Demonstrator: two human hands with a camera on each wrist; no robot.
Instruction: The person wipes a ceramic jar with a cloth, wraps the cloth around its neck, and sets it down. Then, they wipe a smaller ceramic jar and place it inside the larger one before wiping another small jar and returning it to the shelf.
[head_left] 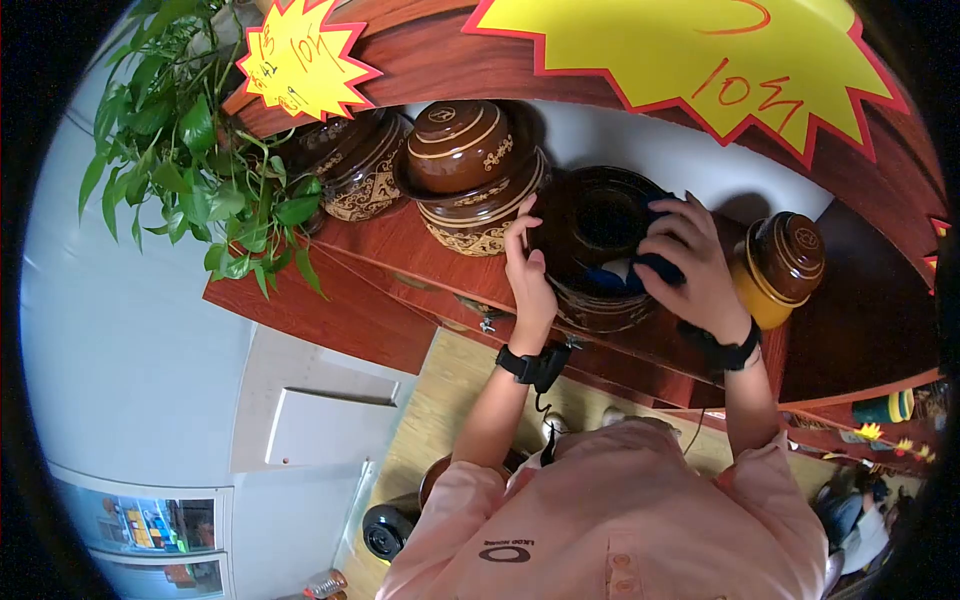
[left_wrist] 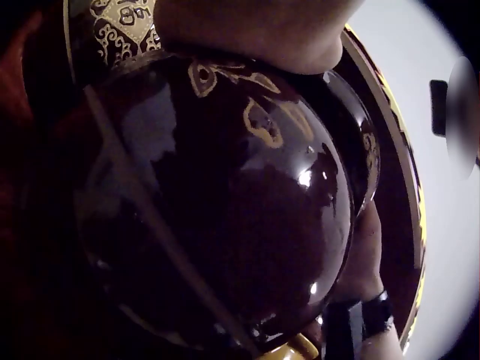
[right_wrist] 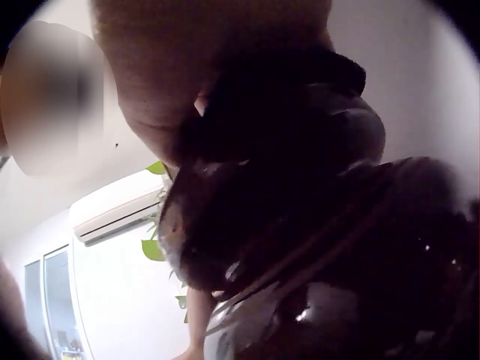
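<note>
A glossy dark brown pot (head_left: 560, 225) with a wide round rim stands on the red wooden shelf. Against its near left side rests my left hand (head_left: 530, 280), thumb and fingers fairly straight at the rim. My right hand (head_left: 695, 260) holds a dark blue cloth (head_left: 660, 268) bunched under its curled fingers, on the pot's right part. In the left wrist view the pot's shiny side (left_wrist: 225, 202) shows tan painted leaves. In the right wrist view the dark cloth (right_wrist: 285, 97) lies between hand and pot, mostly in shadow.
Left of the pot stands a patterned pot (head_left: 480, 215) with a brown lid, another behind it. A yellow pot (head_left: 765, 290) with a brown lid is at the right. A leafy plant (head_left: 200, 180) hangs at the left. Yellow price signs (head_left: 305, 60) line the upper board.
</note>
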